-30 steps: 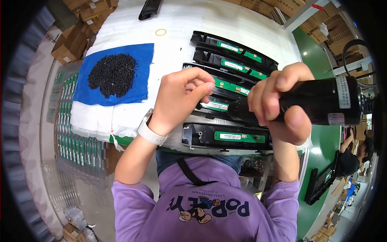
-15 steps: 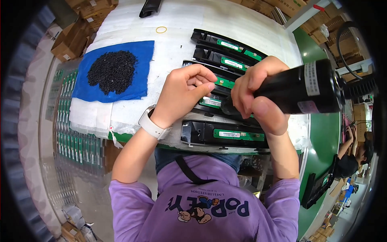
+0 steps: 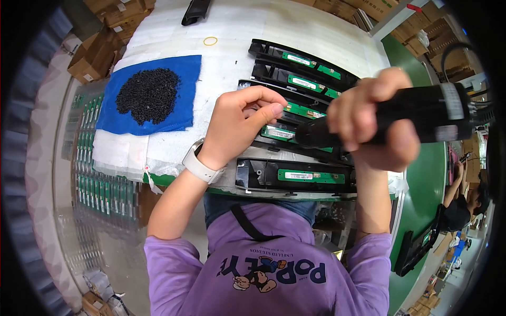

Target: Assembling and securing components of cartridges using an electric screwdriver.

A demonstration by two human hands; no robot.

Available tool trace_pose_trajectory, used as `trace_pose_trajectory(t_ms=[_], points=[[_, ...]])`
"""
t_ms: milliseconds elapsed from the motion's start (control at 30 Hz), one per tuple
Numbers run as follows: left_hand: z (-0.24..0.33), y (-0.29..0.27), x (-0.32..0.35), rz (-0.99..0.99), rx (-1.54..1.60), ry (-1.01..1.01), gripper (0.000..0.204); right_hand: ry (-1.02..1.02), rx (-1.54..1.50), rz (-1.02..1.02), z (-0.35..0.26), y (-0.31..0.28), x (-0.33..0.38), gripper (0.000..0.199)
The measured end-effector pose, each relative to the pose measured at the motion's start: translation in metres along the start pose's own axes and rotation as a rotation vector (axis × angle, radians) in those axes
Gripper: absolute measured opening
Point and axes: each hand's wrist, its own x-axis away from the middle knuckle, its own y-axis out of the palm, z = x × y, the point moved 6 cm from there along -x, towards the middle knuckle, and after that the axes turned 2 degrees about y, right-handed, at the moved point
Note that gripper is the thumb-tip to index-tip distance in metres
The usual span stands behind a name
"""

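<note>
We grip the black electric screwdriver point(image 3: 406, 118) in our right hand point(image 3: 369, 118); left hand point(image 3: 240, 124) pinches near its tip over the black housing point(image 3: 287, 134). A slip could nick fingers or the green circuit board point(image 3: 279, 132).

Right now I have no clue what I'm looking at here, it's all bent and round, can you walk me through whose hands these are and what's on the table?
The picture comes from a wide fisheye camera worn on a person's head, looking down, so straight edges bend. The purple sleeves at the bottom are that person's own arms. Their right hand grips a black power screwdriver with a cable at its back end. Their left hand, with a white wristband, pinches its fingertips near the tool's tip; whether they hold something is too small to tell. Beneath lie several long black trays carrying green circuit boards, set on a table covered in white padding. To the left, a blue cloth holds a heap of small black screws. Cardboard boxes stand beyond.
</note>
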Motion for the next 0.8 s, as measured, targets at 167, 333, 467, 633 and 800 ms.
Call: trace_pose_trajectory(t_ms=[167,333,467,633,800], points=[[0.020,0.003,0.003,-0.089,0.046,0.064,0.013,-0.234,-0.146,0.056,-0.035,-0.015,-0.002,0.039],[0.020,0.003,0.005,-0.136,0.079,0.027,0.014,-0.243,-0.250,0.110,-0.037,-0.016,0.000,0.037],[0.021,0.005,0.004,-0.178,0.072,0.008,0.016,-0.205,-0.264,0.001,-0.035,-0.022,0.001,0.040],[0.020,0.004,0.005,-0.148,0.093,0.038,0.017,-0.155,-0.258,0.063,-0.027,-0.020,-0.004,0.039],[0.019,-0.008,0.004,-0.056,0.150,0.057,0.016,-0.195,-0.253,0.215,-0.025,-0.020,-0.010,0.035]])
